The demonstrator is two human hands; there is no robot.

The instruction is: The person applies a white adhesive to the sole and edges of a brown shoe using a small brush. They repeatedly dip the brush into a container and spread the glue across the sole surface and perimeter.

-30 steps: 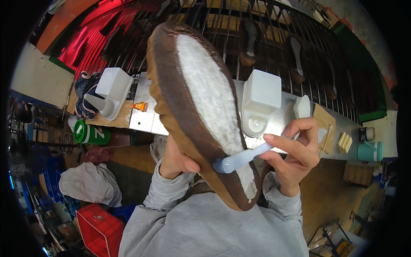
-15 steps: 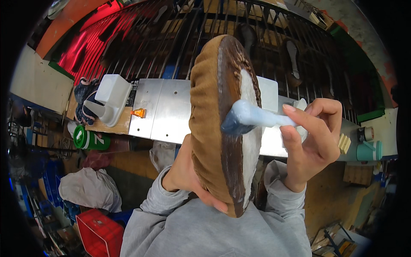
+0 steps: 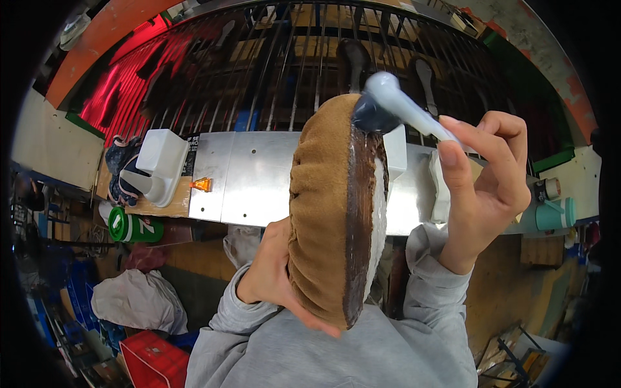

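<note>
Shoe [image 3: 320,194], 1: brown, gathered side, dark rim; held up between the 2 hands, nearly edge-on, pale underside turned to the right

Left hand [image 3: 268,271], 1: grasping the shoe low on its left side

Right hand [image 3: 488,181], 1: to the right of the shoe, pinching the brush handle between thumb and fingers

Brush [image 3: 407,108], 1: pale handle, dark bristles at the shoe's far end, seemingly touching the rim

Metal table [image 3: 259,174], 1: beyond the shoe

White tub [image 3: 397,152], 1: partly hidden behind the shoe

Risks, as judged, 3:
1: smear on the brown side, the bristles lying so close to where it meets the rim; whether they are wet, cannot tell
2: brush twisting off line, being held by a light pinch
3: shoe tipping under brush pressure, its only hold being low, at the opposite end
</note>
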